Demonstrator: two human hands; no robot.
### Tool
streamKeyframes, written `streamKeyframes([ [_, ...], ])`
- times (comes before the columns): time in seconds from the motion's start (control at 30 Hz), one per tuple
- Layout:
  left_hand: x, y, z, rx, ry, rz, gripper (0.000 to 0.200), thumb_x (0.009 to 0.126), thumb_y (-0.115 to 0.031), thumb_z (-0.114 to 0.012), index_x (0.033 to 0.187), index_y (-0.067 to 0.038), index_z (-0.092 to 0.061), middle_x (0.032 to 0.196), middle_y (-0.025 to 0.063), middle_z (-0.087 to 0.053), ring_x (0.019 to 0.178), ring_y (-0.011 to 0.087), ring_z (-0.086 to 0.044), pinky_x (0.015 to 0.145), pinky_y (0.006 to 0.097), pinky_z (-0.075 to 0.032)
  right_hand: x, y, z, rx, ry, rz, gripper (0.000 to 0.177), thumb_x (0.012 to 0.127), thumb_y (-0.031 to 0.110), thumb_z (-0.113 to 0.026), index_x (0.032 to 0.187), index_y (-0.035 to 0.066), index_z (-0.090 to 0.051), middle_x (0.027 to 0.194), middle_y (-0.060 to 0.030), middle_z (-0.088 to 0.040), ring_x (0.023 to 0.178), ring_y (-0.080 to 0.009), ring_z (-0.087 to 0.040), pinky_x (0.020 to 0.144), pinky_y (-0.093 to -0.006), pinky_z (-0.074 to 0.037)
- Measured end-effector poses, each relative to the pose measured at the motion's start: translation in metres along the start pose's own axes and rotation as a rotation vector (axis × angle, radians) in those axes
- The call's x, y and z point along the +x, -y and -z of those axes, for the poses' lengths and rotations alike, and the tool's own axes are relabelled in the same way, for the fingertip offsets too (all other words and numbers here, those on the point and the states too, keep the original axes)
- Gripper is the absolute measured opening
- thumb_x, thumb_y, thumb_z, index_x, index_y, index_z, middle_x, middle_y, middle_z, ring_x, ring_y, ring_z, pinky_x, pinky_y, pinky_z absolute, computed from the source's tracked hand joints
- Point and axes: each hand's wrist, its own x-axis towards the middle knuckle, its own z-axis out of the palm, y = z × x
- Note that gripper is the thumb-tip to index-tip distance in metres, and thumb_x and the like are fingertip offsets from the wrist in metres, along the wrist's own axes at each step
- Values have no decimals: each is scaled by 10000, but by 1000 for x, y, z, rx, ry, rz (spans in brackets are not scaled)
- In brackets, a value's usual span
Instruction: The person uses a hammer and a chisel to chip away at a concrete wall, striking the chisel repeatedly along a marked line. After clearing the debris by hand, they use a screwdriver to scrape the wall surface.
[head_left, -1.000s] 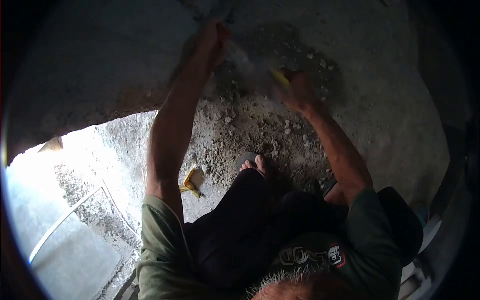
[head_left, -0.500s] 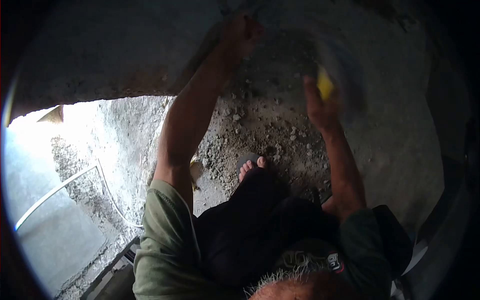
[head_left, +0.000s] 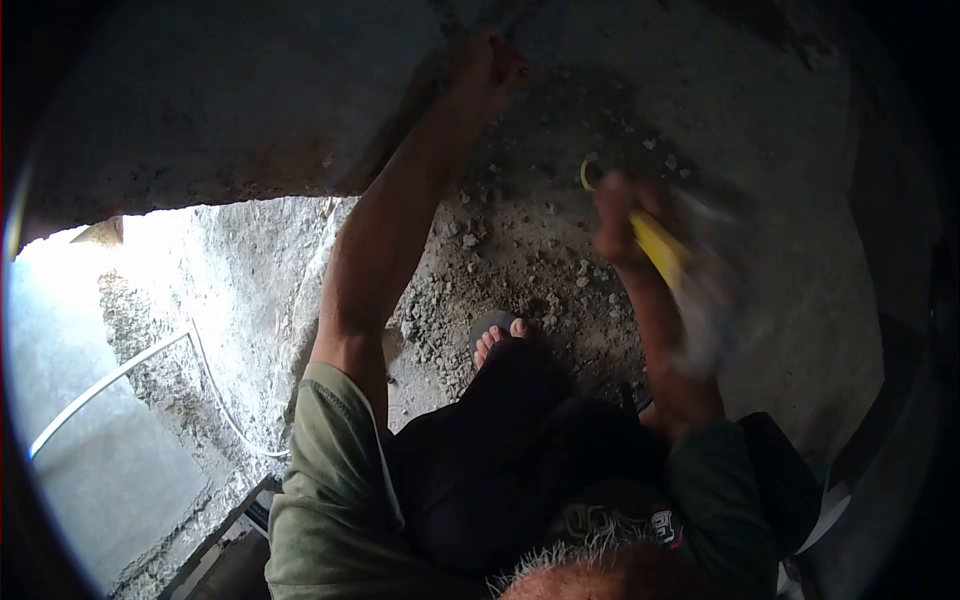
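Dim concrete floor [head_left: 800, 260] bears rubble [head_left: 550, 270] past counting, mostly left of the right hand [head_left: 622, 215], which wraps one yellow handle [head_left: 656, 245], its far end blurred beside the forearm [head_left: 655, 325]. Farther forward, leftward, one left hand [head_left: 490, 68] is too dark to tell its grip.

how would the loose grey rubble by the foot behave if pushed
The loose grey rubble would probably scatter, being many separate small lumps. Their rough, uneven shapes suggest little rolling. Its dusty look hints that some may crumble.
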Motion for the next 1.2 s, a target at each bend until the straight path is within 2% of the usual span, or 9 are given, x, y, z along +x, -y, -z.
streamKeyframes([
  [0.07, -5, -1, -11, -161, -25, 150, 287, 860, -225, -475, 604, -98, -457, 508, 49, -444, 405, 173, -405, 377, 312, -339, 13, -11, 1, -681, 299, -229, 196, 736, 233, -624, 786, 44, -635, 642, -159, -602, 607, -260, -629, 581, -341, -492],
  [0.13, -11, -1, -11, 127, -74, 10, 281, 847, -212, -486, 591, -111, -432, 494, 38, -406, 381, 166, -368, 353, 316, -319, 6, -19, 17, -681, 308, -118, 197, 754, 246, -614, 786, 53, -636, 662, -155, -608, 631, -237, -635, 600, -337, -494],
  [0.37, -11, -5, -10, -156, -9, 155, 311, 849, -242, -462, 564, -132, -401, 480, 28, -389, 413, 157, -376, 404, 307, -351, 14, 11, 26, -622, 395, -13, 257, 845, 278, -558, 920, 39, -614, 840, -103, -640, 808, -225, -621, 665, -339, -471],
  [0.43, 0, 2, 3, 14, -16, 108, 212, 803, -222, -613, 892, -42, -544, 708, 46, -533, 627, 171, -474, 625, 317, -443, 9, -16, 6, -603, 192, -15, 276, 861, 299, -547, 908, 33, -604, 825, -86, -633, 771, -226, -612, 638, -342, -455],
  [0.53, 11, 11, 3, 72, -58, 29, 262, 824, -254, -579, 919, -13, -538, 741, 77, -557, 650, 193, -508, 634, 336, -455, 13, -25, 11, -670, 376, -340, 312, 815, 280, -613, 890, -21, -589, 757, -16, -612, 589, -157, -555, 530, -337, -446],
  [0.63, 25, 25, -7, 37, -86, -17, 319, 845, -286, -546, 947, 16, -533, 774, 109, -581, 674, 215, -543, 643, 354, -468, -14, -25, 18, -259, -13, -285, 278, 830, 250, -612, 860, -24, -574, 662, -7, -554, 552, -132, -526, 490, -311, -414],
  [0.83, 65, 95, -30, 121, -130, -122, 442, 887, -349, -478, 1003, 75, -522, 840, 172, -628, 721, 260, -613, 661, 392, -493, -13, -9, 31, -107, -62, -413, 311, 912, 363, -515, 967, 61, -469, 567, 3, -469, 409, -74, -443, 396, -263, -373],
  [1.0, 75, 122, 4, 953, -359, -287, 556, 848, -405, -551, 996, 129, -519, 897, 210, -636, 821, 285, -619, 720, 370, -487, -11, -13, 13, 689, -508, -879, 370, 945, 446, -398, 872, 87, -451, 548, 31, -396, 403, -76, -382, 367, -268, -327],
  [1.2, 110, 145, 29, 1070, -321, -341, 611, 797, -473, -589, 876, 133, -569, 873, 260, -620, 827, 351, -620, 764, 384, -474, -23, -45, 9, 921, -347, -1089, 428, 950, 494, -319, 847, 106, -468, 579, 47, -386, 431, -57, -356, 376, -254, -326],
])
